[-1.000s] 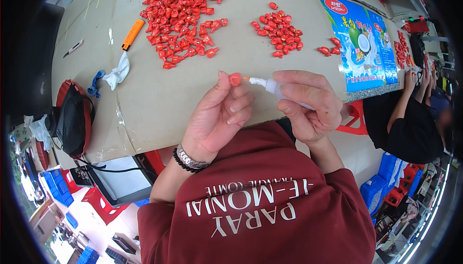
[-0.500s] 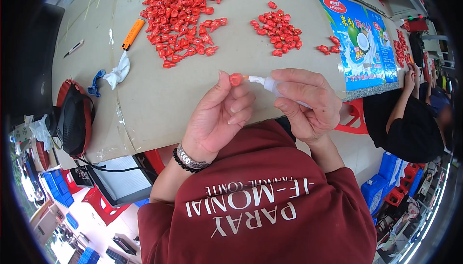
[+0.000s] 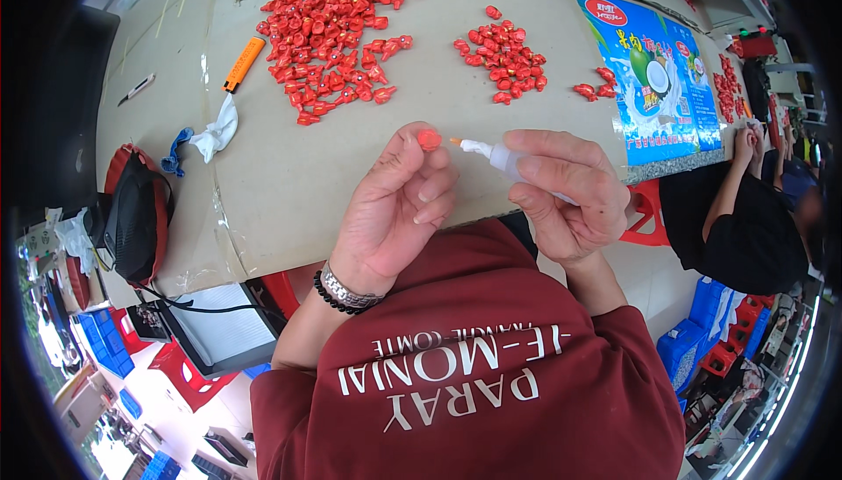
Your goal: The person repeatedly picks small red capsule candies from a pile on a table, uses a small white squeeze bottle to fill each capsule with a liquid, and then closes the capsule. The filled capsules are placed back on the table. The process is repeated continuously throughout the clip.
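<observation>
Between the thumb and fingers of my left hand (image 3: 405,177) is a small red plastic piece (image 3: 429,139), its round end showing. My right hand (image 3: 570,190) grips a whitish squeeze bottle (image 3: 504,159), which has a white-wrapped neck and a thin orange tip. That tip points left at the red piece, with a small gap between them. Beyond my hands lie a large heap of similar red pieces (image 3: 320,37) and, to its right, a smaller pile (image 3: 506,57). A few more red pieces (image 3: 599,85) sit by the blue poster.
An orange-handled cutter (image 3: 243,65), a white tissue (image 3: 216,132) and a small pale knife (image 3: 137,89) lie on the table's left. A black and red bag (image 3: 139,217) rests at the left edge. The blue coconut poster (image 3: 653,81) covers the right; a person in black (image 3: 732,225) sits beyond it.
The bottle's tip has drawn back to the right, away from the red piece. My left hand has tilted slightly, turning the piece's round end more into view.
</observation>
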`<state>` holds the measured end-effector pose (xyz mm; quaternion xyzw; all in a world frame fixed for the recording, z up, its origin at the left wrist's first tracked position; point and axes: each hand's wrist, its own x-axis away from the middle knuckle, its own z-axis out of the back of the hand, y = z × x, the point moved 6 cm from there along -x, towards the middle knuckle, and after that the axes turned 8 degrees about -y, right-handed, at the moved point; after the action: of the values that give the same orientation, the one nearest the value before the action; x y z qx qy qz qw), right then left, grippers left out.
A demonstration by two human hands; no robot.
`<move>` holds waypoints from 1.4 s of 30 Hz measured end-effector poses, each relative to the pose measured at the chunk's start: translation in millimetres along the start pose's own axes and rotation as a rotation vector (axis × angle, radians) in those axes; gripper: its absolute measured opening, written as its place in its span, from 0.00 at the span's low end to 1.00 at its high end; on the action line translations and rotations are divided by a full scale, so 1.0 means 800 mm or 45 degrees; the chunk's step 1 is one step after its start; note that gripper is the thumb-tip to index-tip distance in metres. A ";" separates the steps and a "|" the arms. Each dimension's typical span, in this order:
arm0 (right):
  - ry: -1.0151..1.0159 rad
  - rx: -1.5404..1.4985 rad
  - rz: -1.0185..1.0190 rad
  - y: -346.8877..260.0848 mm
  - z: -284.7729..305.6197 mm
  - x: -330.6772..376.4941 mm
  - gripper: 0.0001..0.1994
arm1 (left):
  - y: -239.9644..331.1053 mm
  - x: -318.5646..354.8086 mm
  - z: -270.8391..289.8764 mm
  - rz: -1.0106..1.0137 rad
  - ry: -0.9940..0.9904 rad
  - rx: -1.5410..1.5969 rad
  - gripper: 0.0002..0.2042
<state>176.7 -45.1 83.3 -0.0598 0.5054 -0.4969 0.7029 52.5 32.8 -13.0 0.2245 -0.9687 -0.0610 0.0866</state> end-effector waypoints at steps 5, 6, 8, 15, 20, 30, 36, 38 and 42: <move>0.042 0.000 0.034 0.003 -0.003 0.002 0.11 | -0.001 0.001 -0.001 0.005 -0.033 0.006 0.07; 0.074 0.001 0.065 0.004 -0.004 0.000 0.12 | -0.001 0.001 0.000 0.005 -0.042 0.005 0.07; 0.102 0.003 0.095 0.004 -0.005 -0.001 0.13 | -0.001 0.001 0.001 0.007 -0.051 0.015 0.07; 0.099 -0.001 0.094 0.003 -0.005 -0.001 0.12 | 0.001 0.002 0.004 -0.029 -0.038 -0.018 0.08; 0.010 -0.016 -0.029 -0.002 0.002 0.002 0.11 | 0.013 0.003 -0.002 -0.181 0.014 -0.167 0.07; 0.001 -0.023 0.013 0.001 -0.007 0.001 0.11 | 0.020 0.006 -0.002 -0.273 0.036 -0.321 0.08; -0.006 -0.012 -0.007 0.003 -0.010 0.001 0.12 | 0.021 0.006 -0.002 -0.288 0.015 -0.325 0.09; -0.016 -0.003 -0.008 0.003 -0.010 0.001 0.12 | 0.022 0.006 -0.003 -0.302 0.011 -0.337 0.09; 0.008 -0.008 0.015 -0.002 -0.006 -0.002 0.12 | 0.026 0.006 -0.002 -0.350 0.003 -0.409 0.09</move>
<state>172.2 -42.9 82.8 -0.0573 0.5095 -0.4912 0.7041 40.0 48.8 -7.7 0.3380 -0.9067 -0.2257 0.1132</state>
